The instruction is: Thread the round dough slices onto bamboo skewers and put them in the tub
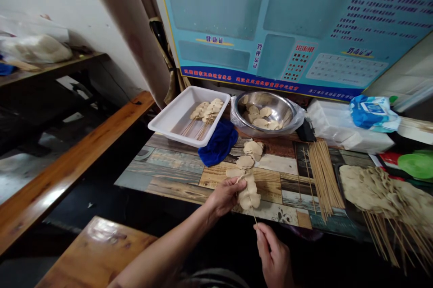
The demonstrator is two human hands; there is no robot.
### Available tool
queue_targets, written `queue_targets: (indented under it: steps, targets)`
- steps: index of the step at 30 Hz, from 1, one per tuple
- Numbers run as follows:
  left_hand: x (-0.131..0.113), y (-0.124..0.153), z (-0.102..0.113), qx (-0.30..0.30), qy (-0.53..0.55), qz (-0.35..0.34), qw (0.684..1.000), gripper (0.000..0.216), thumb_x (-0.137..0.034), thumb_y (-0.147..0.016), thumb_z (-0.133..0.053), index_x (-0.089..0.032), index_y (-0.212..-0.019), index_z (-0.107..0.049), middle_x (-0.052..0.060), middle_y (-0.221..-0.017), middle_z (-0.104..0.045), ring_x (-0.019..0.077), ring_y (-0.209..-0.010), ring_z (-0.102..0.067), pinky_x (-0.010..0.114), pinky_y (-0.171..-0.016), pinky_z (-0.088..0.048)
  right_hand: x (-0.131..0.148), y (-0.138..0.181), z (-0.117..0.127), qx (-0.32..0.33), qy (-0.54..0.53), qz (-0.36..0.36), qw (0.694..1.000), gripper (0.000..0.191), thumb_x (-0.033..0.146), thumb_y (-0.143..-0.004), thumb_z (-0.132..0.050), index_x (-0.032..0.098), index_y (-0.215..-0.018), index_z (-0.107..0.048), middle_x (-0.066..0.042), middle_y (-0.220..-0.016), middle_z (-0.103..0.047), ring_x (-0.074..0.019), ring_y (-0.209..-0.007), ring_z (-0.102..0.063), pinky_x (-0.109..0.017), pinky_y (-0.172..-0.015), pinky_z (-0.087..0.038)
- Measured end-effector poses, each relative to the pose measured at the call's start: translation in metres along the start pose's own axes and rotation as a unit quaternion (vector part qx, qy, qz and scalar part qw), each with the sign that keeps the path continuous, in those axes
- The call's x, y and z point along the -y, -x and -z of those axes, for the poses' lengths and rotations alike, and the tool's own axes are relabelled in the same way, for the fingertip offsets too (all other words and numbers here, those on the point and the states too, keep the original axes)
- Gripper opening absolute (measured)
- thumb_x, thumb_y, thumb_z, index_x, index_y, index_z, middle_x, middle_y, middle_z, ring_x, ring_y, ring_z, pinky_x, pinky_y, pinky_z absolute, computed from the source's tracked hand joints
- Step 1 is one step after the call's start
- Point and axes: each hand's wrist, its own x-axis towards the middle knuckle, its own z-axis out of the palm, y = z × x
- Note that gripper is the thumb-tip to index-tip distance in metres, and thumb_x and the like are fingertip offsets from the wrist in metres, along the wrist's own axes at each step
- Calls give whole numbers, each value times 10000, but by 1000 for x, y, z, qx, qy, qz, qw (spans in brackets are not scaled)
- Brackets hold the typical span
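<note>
My left hand (224, 195) pinches a pale round slice at the top of a thin bamboo skewer (252, 216) loaded with beige slices (249, 194). My right hand (273, 254) is closed on the skewer's lower end near the table's front edge. More loose slices (252, 152) lie on the patterned table (176, 175) just beyond the skewer. A steel bowl (267, 114) farther back holds several slices. To the left of the bowl a white tray (184, 116) holds finished skewers (206, 114).
A blue cloth (218, 143) lies between tray and bowl. Bare bamboo sticks (323, 175) lie to the right, beside a dark tray piled with filled skewers (385, 197). Wooden benches (74, 161) stand at left. Packets (370, 114) and a blue poster (304, 26) are behind.
</note>
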Motion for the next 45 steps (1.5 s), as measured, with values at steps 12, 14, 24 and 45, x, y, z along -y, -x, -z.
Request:
queue_targets:
  steps: [12,14,24,45]
  targets:
    - [-21,-6,20,-84,-481,-231,842,215,-292,-772,-621,-190,-953,-677,79,-955,-640,209,-882,-563,330,-830,-418,-11,0,10,-28,31,-21,999,336,338,-957,-378,162,-936,-664,-82,-822,-764,-171,-732,-741,-166,-645,-574]
    - [-32,-12,31,-137,-622,-299,711,204,-217,-767,-593,-198,-951,-680,103,-1053,-610,248,-979,-515,387,-907,-369,-13,0,11,-32,31,-24,999,335,348,-955,-386,168,-935,-667,-80,-828,-765,-174,-733,-741,-172,-647,-577]
    - [-35,-21,37,-128,-606,-278,734,133,-140,-723,-567,-185,-817,-649,9,-701,-601,148,-668,-536,246,-670,-403,-7,-1,11,-30,10,-19,999,348,363,-951,-399,156,-917,-676,-83,-810,-764,-160,-726,-740,-145,-654,-567]
    - [-42,-11,13,-77,-113,-149,979,359,-329,-579,-804,-124,-778,-587,-14,-700,-599,102,-620,-598,260,-639,-541,-7,9,6,65,-31,-26,997,293,292,-942,-396,153,-964,-653,-109,-873,-752,-171,-785,-732,-147,-681,-549]
